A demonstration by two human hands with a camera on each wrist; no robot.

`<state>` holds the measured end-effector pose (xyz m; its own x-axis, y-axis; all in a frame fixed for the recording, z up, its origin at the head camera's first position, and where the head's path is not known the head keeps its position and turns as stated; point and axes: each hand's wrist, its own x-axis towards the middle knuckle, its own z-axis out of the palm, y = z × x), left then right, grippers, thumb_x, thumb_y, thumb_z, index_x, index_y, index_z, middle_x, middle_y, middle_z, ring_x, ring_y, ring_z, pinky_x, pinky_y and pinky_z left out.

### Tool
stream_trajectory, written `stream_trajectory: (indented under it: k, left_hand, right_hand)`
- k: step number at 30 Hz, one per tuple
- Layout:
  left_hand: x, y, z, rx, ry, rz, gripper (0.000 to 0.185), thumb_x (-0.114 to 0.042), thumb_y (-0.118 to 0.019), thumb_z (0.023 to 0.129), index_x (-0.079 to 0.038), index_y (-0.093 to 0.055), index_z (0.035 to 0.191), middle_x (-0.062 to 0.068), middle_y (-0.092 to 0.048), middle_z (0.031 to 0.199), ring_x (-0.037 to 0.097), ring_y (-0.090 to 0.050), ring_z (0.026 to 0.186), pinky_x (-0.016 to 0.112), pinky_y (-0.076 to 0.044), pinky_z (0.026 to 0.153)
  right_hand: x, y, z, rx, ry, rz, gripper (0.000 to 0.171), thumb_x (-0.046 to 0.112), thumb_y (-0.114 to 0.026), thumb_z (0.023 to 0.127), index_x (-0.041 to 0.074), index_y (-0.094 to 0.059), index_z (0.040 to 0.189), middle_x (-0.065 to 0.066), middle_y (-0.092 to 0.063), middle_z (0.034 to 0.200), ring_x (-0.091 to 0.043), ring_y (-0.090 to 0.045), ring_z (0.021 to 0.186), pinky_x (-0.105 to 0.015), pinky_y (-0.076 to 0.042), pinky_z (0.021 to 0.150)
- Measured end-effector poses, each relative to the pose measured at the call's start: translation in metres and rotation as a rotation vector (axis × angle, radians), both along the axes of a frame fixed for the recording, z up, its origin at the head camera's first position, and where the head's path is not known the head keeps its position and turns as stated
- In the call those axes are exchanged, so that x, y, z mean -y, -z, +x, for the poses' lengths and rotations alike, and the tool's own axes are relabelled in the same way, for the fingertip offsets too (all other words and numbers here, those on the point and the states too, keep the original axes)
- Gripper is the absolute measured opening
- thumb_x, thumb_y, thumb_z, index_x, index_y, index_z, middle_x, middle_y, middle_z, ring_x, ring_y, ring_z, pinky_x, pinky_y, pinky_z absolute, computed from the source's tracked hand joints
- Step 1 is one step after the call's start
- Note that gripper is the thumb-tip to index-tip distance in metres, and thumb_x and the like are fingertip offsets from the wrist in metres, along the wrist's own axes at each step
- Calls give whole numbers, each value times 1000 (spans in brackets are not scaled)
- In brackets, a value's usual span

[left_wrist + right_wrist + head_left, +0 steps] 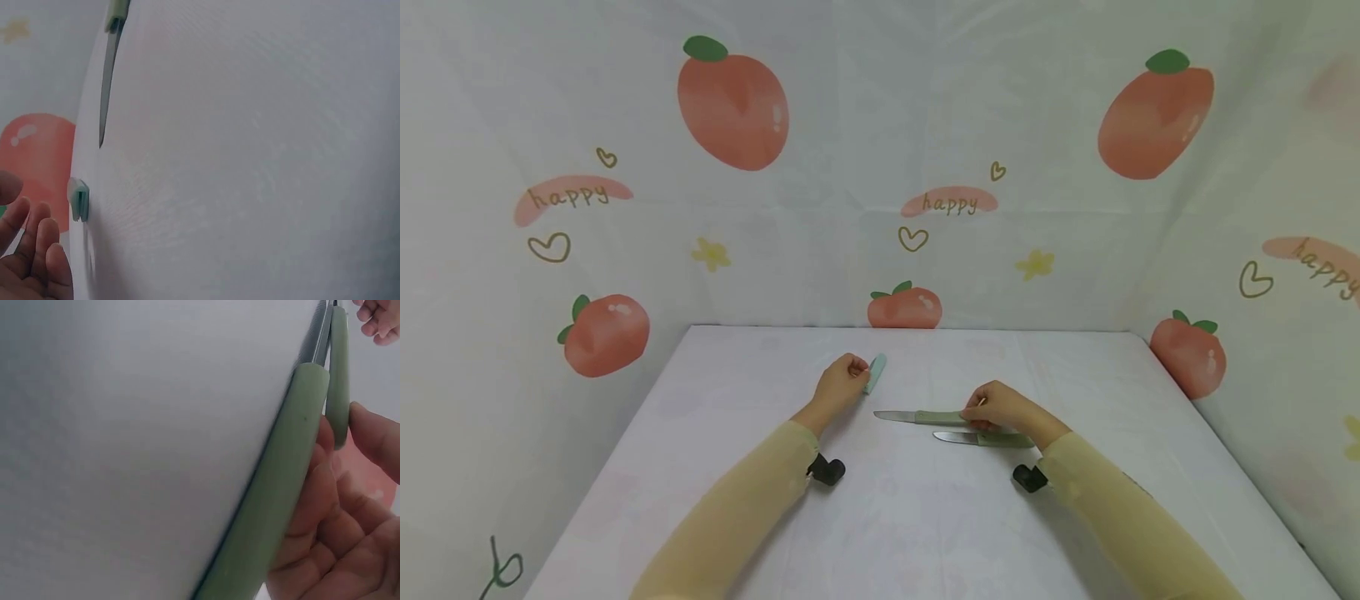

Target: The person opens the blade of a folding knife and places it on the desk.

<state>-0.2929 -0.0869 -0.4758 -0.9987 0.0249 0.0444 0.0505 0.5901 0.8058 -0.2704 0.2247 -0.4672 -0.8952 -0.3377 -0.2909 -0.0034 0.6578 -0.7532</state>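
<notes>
A knife (936, 417) with a pale green handle lies on the table, blade pointing left. My right hand (1003, 407) pinches the end of its handle between thumb and fingers. A second, similar knife (981, 438) lies just nearer, partly under that hand; its handle (275, 481) runs large through the right wrist view. Up and to the left is a small mint-green blade cover (876, 374), showing a slot at its end in the left wrist view. My left hand (841, 379) is beside this cover, fingers loosely bent, with a small gap between.
The white-covered table (880, 517) meets a patterned cloth wall (835, 167) at the back, with more cloth along both sides. Black wrist mounts (827, 470) sit at both sleeve cuffs. The first knife's bare blade (107, 94) points toward the left hand's side.
</notes>
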Motion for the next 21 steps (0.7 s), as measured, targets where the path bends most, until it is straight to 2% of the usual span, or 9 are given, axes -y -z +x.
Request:
stream_trajectory:
  k: [5,10,16,21]
  left_hand:
    - [-3,5,-8,17,0,-4,24,-15,-63,94,-4,-63,115,10,-65,107,25,-62,102,41,-48,91]
    - [-8,9,-13,35,11,-50,28,-16,-63,94,-2,-62,119,12,-65,111,27,-61,104,42,-48,92]
    - [-15,6,-16,48,19,-142,32,-21,-65,95,2,-61,118,12,-65,105,26,-60,96,42,-49,88]
    - [-18,1,-16,79,-7,-210,34,-23,-66,95,3,-62,117,15,-65,108,28,-60,101,42,-49,91]
  right_hand:
    - [3,-2,1,5,33,67,16,16,-74,92,4,-67,84,-1,-68,69,-11,-57,61,-25,-47,58]
    - [6,-3,2,6,51,104,17,16,-74,91,4,-66,83,-1,-66,69,-12,-57,62,-26,-48,60]
    - [8,-5,4,0,56,117,18,17,-71,94,4,-64,83,-2,-65,69,-13,-56,62,-26,-47,60]
    - [9,-11,7,-4,38,118,19,18,-69,95,3,-63,85,-4,-65,71,-13,-56,63,-27,-47,60]
